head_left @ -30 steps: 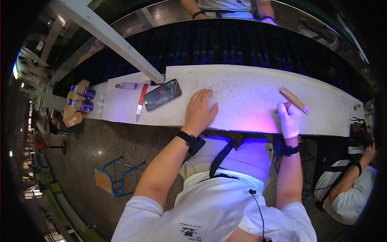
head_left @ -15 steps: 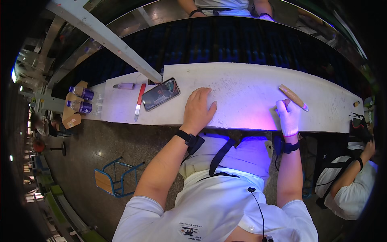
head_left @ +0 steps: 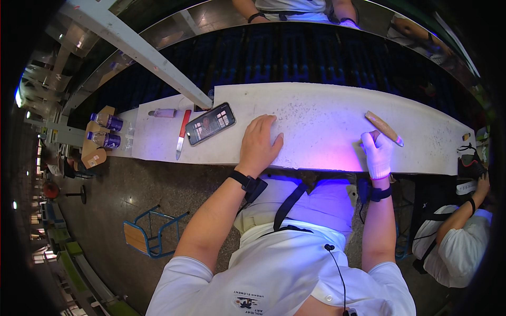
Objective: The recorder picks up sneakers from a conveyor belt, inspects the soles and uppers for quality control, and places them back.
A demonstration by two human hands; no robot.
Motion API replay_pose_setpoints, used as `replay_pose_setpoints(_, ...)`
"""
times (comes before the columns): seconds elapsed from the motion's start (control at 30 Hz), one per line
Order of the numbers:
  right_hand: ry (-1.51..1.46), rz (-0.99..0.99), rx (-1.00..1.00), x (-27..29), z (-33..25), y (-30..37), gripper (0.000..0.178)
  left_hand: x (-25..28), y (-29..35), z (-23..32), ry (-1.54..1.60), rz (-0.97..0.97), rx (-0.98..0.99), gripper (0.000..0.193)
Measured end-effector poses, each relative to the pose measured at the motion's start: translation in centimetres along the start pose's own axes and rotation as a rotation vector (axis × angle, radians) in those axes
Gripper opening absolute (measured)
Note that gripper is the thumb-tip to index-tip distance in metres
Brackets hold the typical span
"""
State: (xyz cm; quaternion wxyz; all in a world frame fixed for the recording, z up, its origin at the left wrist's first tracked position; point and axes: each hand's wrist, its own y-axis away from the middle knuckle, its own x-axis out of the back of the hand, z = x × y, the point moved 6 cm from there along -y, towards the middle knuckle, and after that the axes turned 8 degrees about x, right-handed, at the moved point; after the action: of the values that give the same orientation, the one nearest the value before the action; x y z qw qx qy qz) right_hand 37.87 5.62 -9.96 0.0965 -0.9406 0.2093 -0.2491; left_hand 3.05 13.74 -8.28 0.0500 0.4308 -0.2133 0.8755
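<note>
My bare left hand (head_left: 260, 143) lies flat on the white tabletop (head_left: 311, 124), thumb apart from the fingers. It holds nothing. To its left is a phone (head_left: 211, 124) with a lit screen. My right hand (head_left: 377, 152), in a white knitted glove, rests closed near the table's front edge. Its fingers are curled in, and whether anything is inside them is hidden. Just beyond it, a tool with a wooden handle (head_left: 383, 128) and a pale tip lies slantwise; it looks very close to the knuckles. Purple light falls on the table beside this hand.
Left of the phone lie a red-handled knife (head_left: 183, 134) and a small translucent purple-grey object (head_left: 162, 112). Purple-labelled bottles (head_left: 105, 139) stand in a cardboard box at the left end. A grey metal post (head_left: 142, 52) slants over the table. Beyond runs a dark conveyor (head_left: 295, 52). A co-worker (head_left: 458, 242) sits at right.
The picture on the phone screen is different. The co-worker at right has shifted a little, and an arm has come into view at the far top right. My hands have stayed put.
</note>
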Motion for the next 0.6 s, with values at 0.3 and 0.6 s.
replay_pose_setpoints(0.3,0.007,0.004,-0.038,-0.02,-0.17,-0.03,0.025,-0.02,-0.06,-0.19,0.015,0.02,0.004,0.047)
replay_pose_setpoints(0.6,0.03,-0.013,-0.024,0.08,-0.56,-0.01,0.025,-0.08,-0.09,-0.04,-0.003,0.013,-0.006,0.048)
